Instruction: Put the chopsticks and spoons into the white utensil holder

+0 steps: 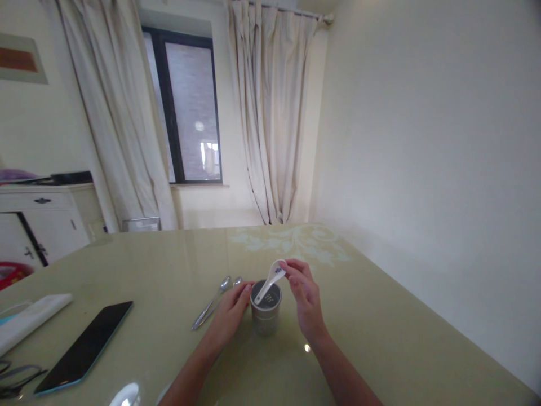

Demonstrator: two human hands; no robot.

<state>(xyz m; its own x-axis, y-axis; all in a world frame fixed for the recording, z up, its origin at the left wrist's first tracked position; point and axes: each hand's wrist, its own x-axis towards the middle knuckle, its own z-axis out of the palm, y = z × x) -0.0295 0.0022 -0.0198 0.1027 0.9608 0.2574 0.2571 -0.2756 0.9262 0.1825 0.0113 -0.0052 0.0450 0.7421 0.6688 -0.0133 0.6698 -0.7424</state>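
Note:
A grey metal cutlery holder [266, 321] stands upright on the table, with small holes visible in its bottom. My left hand [230, 307] is curled against the holder's left side, its thumb and fingers at the rim. Between the fingertips of my right hand [307, 299] is a white ceramic soup spoon [273, 277] with a blue mark, gripped by its bowl. The spoon is tilted, its handle pointing down and left into the holder's mouth. Two metal spoons [211, 304] lie beside my left hand, partly hidden by it.
A black tablet or large phone [87, 347] lies on the glossy table [380, 321] at left, near a white box-like object [34, 321] and dark-framed glasses [19, 379]. A shiny rounded object [125, 395] shows at the front edge. A wall [443, 186] borders the table's right side.

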